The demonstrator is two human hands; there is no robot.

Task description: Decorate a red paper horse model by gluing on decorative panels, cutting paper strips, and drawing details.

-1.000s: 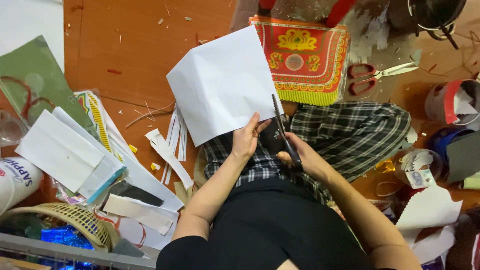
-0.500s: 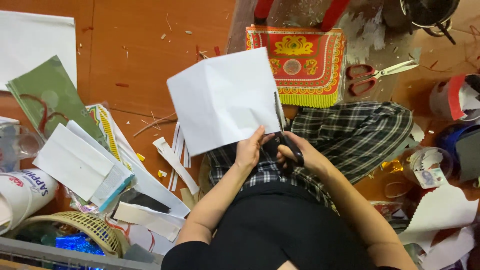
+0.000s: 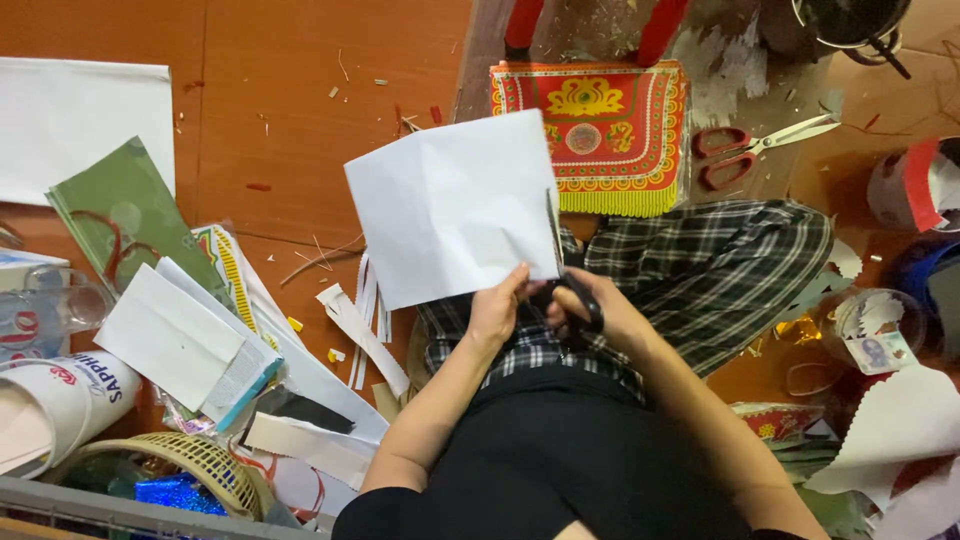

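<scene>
My left hand [image 3: 497,308] pinches the lower edge of a white sheet of paper [image 3: 450,205], held up over my lap. My right hand [image 3: 598,310] grips black-handled scissors [image 3: 568,285] whose blades run up along the sheet's right edge. I sit on the floor with plaid-trousered legs [image 3: 720,280] folded under the paper.
Red-handled scissors [image 3: 750,150] lie beside a red and yellow patterned mat [image 3: 590,130]. Paper strips [image 3: 365,330], white sheets [image 3: 85,125], a green sheet [image 3: 125,220] and a woven basket [image 3: 190,460] crowd the left. Tape rolls and paper scraps [image 3: 890,330] sit at the right.
The view has shifted, so everything sits lower in frame. The scissors' blades have moved a little further up the sheet's right edge; both hands keep their hold.
</scene>
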